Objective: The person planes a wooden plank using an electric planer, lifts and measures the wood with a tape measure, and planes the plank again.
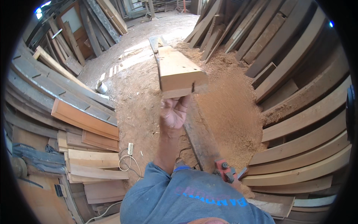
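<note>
My left hand [174,112] is raised in front of me, palm showing. Its fingers close on the near end of a pale wooden board [179,65], which is lifted and points away from me. The board's near end is square-cut with a dark mark near its right side. Below it, a long worn plank [203,138] runs from near my body to the far side. By my right side is a red power tool [225,171] with a dark knob. Right behind the tool, my right hand is mostly hidden, and its fingers cannot be made out.
Wooden boards [294,160] are stacked along the right, with more planks [93,160] on the left. Sawdust [231,127] lies heaped right of the long plank. A white socket block [130,148] with a looped cord and a pale bucket [101,87] are on the left floor.
</note>
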Motion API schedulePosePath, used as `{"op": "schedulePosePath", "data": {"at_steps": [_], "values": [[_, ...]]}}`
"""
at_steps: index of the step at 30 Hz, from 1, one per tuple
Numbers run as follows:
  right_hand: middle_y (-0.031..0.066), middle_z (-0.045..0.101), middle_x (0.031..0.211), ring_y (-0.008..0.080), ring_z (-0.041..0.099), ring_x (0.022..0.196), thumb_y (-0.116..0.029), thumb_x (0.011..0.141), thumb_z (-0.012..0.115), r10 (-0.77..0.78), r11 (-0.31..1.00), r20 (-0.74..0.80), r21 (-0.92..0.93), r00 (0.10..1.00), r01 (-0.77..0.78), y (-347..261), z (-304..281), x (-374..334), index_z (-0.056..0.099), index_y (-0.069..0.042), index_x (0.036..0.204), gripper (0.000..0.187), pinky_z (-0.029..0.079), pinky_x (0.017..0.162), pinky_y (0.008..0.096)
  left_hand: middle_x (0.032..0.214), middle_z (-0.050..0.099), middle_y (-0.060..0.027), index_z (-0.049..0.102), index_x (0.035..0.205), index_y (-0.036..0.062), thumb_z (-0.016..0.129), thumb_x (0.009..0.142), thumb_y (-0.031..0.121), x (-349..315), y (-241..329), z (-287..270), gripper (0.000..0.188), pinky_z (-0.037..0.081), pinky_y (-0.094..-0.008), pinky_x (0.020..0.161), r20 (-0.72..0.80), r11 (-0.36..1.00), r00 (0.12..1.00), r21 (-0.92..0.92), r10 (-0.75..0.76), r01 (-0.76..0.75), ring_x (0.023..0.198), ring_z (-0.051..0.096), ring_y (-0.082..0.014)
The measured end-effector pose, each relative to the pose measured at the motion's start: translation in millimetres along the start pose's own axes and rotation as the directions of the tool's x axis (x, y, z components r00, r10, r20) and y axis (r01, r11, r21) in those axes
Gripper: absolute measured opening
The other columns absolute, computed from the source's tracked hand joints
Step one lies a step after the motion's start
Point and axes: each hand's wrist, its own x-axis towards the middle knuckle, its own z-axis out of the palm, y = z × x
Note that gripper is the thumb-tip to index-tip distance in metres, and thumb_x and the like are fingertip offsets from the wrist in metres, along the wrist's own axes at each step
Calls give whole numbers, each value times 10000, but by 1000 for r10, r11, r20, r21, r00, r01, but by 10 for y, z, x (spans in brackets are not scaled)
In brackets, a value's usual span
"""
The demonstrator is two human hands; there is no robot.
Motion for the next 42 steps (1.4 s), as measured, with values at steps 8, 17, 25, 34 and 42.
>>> {"op": "schedulePosePath", "data": {"at_steps": [8, 17, 25, 34, 42], "values": [[220, 696, 1208, 348, 662, 1160, -342, 700, 849, -40, 998, -85, 50, 996, 45, 373, 33, -137, 664, -18, 1253, 667, 522, 979, 427, 1465, 541, -214, 437, 1483, 12, 710, 936, 179, -10, 306, -139, 634, 432, -533, 1183, 27, 999, 999, -36, 17, -16, 1388, 501, -350], [220, 722, 1129, 357, 683, 1104, -340, 688, 832, -85, 996, -142, 8, 986, 87, 372, 44, -305, 702, -14, 1181, 605, 528, 959, 432, 1464, 542, -215, 447, 1475, 3, 715, 929, 158, -51, 330, -112, 627, 427, -548, 1181, 80, 999, 997, -48, 9, -6, 1383, 505, -358], [146, 677, 1121, 293, 673, 1059, -167, 734, 769, -57, 976, -116, 203, 992, 80, -545, -89, -677, 555, -1, 1294, 622, 537, 933, 395, 1452, 552, -211, 496, 1445, 2, 652, 980, 335, -718, 272, -616, 593, 427, -554, 1154, -102, 948, 943, 8, -316, 319, 1359, 535, -341], [14, 610, 850, 103, 592, 686, -207, 780, 763, -229, 918, -173, 290, 958, 272, -1276, -204, -441, 613, -5, 1225, 512, 499, 606, 282, 1448, 551, -146, 410, 1496, 29, 373, 1053, 587, -2288, -1124, -2480, 713, 447, -466, 1109, -719, 718, 603, 209, -347, 664, 1324, 545, -289], [18, 598, 792, 105, 553, 648, -404, 936, 631, -170, 867, -12, 473, 985, 155, -1714, -248, -386, 637, 0, 1150, 457, 475, 615, 300, 1331, 620, -172, 455, 1438, -18, 222, 1108, 488, -2560, -1511, -3253, 647, 491, -411, 1032, -820, 298, 561, 511, -113, 807, 1184, 629, -300]]}}
